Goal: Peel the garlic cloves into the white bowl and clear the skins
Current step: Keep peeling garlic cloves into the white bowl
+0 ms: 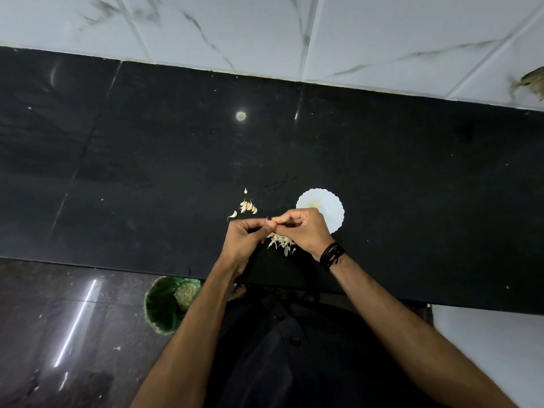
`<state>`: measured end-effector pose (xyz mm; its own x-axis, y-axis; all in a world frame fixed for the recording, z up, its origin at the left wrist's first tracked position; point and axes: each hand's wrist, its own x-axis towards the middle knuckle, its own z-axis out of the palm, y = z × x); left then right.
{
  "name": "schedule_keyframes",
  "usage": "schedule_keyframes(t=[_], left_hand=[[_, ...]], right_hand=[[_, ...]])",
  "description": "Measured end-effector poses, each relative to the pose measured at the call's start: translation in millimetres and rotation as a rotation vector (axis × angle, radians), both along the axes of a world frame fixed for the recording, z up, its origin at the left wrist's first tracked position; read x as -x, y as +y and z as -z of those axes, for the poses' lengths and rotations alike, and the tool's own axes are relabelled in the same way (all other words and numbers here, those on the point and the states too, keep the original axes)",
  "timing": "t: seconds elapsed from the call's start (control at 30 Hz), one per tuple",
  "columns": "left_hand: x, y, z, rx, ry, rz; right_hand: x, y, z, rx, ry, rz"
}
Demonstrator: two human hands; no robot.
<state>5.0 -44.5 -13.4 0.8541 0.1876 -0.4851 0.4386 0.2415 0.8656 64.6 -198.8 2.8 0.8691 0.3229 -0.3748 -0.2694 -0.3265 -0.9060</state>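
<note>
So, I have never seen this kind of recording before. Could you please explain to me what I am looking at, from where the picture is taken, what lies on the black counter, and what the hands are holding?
There is no machine here. One camera is worn on a person's head and looks down at their two bare hands, so the arms enter from the bottom. The left hand and the right hand meet above a black stone counter. Together they pinch a small garlic clove, mostly hidden by the fingertips. Just beyond the hands lie the unpeeled cloves. Under the hands is a pile of garlic skins. Beside the right hand stands the white bowl with a scalloped rim; what it holds is unclear. On the floor below the counter edge stands a green bin.
</note>
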Motion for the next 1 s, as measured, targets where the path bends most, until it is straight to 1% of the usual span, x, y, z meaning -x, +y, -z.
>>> schedule_keyframes(t=[0.13, 0.2, 0.47, 0.7, 0.87, 1.0], left_hand=[[-6, -7, -4, -0.124, -0.008, -0.044], [-9, -8, -5, -0.148, -0.012, -0.081], [-10, -12, -6, -0.127, 0.002, -0.155], [-10, -14, -8, -0.08, -0.02, -0.11], [-11, -18, -8, -0.119, 0.004, -0.082], [-14, -23, -4, -0.16, 0.042, -0.137]], right_hand=[[-6, -2, -3, 0.001, -0.025, 0.011], [-8, -2, -3, 0.017, -0.056, 0.006], [-6, -3, -1, 0.005, -0.079, 0.01], [-9, -6, 3, -0.003, -0.072, -0.012], [-9, -8, 7, 0.043, -0.108, -0.018], [-12, -9, 5, 0.089, -0.138, -0.04]])
